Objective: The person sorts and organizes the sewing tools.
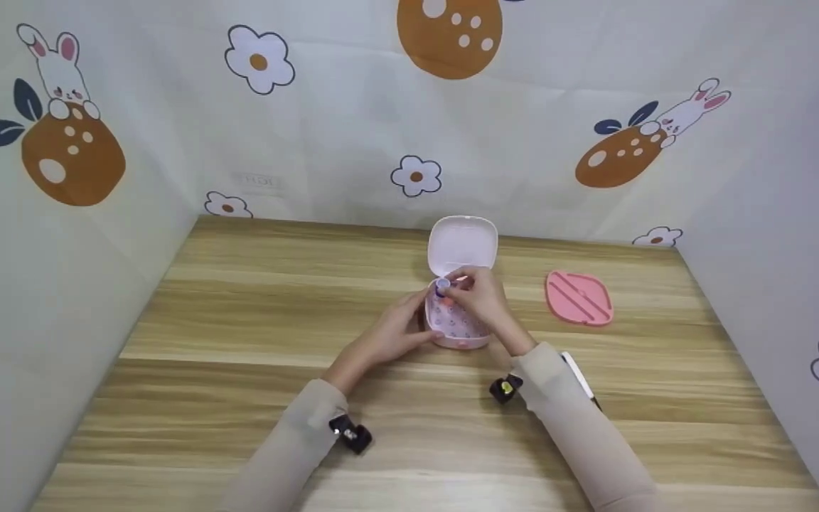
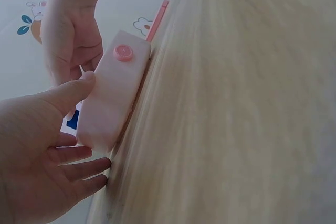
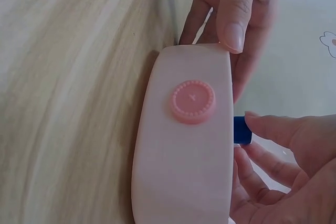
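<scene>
A pale pink box (image 1: 463,343) stands on the table with its hinged lid (image 1: 463,242) raised at the back. Its floor has a small print, and a pink round button (image 3: 192,102) sits on its front. My left hand (image 1: 399,328) lies along the box's left side, fingers fairly straight and thumb touching the front corner of the rim. Between thumb and fingers, my right hand (image 1: 479,293) pinches a small dark blue cylinder (image 3: 242,130) with a pale top, at the box's opening. Something orange (image 1: 448,301) shows just below it; its kind cannot be told.
To the right of the box lies a pink rounded panel (image 1: 580,299) with diagonal slots. A white, pen-like thing (image 1: 579,375) with a dark end is partly hidden by the right sleeve. Printed cloth walls (image 1: 338,121) enclose the wooden table (image 1: 239,306) at the back and sides.
</scene>
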A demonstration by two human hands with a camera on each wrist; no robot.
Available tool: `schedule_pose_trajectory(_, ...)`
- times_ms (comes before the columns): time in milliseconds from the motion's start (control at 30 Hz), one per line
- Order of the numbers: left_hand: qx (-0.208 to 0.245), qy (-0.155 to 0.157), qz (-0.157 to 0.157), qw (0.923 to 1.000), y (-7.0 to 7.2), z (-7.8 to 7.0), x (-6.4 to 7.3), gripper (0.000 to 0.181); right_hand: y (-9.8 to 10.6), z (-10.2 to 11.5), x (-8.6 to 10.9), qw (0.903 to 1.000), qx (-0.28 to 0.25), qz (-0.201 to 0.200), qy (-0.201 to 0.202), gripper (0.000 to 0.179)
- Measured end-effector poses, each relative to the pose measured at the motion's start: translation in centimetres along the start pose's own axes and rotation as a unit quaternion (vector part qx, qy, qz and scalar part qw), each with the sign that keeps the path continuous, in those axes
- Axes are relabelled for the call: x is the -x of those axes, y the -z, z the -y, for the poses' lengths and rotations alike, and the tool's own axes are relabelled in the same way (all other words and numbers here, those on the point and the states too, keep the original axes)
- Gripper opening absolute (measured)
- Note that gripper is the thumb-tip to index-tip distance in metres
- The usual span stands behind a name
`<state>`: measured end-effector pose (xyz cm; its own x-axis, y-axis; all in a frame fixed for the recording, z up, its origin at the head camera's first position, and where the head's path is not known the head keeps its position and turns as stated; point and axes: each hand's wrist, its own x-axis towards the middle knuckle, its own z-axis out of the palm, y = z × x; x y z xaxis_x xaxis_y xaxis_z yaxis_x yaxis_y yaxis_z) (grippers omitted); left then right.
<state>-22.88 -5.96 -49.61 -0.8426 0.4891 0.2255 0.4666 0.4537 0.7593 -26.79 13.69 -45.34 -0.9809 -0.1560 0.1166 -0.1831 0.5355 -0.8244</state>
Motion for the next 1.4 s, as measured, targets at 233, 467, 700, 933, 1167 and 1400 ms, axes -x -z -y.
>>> schedule_pose_trajectory(233, 0.003, -0.001, 0.000, 1.0000, 0.0, 0.0, 0.0, 0.082, -0.3, 0.2, -0.2, 1.0000, 0.004, 0.001, 0.001, 0.017)
schedule_pose_trajectory(467, 0.002, -0.001, 0.001, 1.0000, 0.0, 0.1, 0.0, 0.081, -0.6, 0.1, -0.2, 1.0000, 0.002, -0.008, -0.003, 0.018)
schedule_pose_trajectory(700, -0.004, -0.002, 0.000, 1.0000, 0.0, 0.0, 0.0, 0.080, -0.8, 0.0, -0.2, 0.9998, 0.007, -0.013, -0.011, 0.018)
schedule_pose_trajectory(933, 0.004, 0.001, 0.002, 1.0000, 0.0, 0.0, 0.1, 0.080, -1.1, -0.2, -0.2, 0.9999, 0.008, -0.012, -0.008, 0.017)
schedule_pose_trajectory(1167, 0.004, 0.005, 0.001, 1.0000, 0.0, 0.1, 0.2, 0.081, -1.3, -0.4, -0.1, 0.9993, 0.034, -0.017, 0.002, 0.014)
schedule_pose_trajectory(1400, 0.000, 0.009, -0.001, 1.0000, 0.0, 0.0, 0.1, 0.082, -1.4, -0.5, -0.1, 0.9992, 0.036, -0.017, -0.001, 0.014)
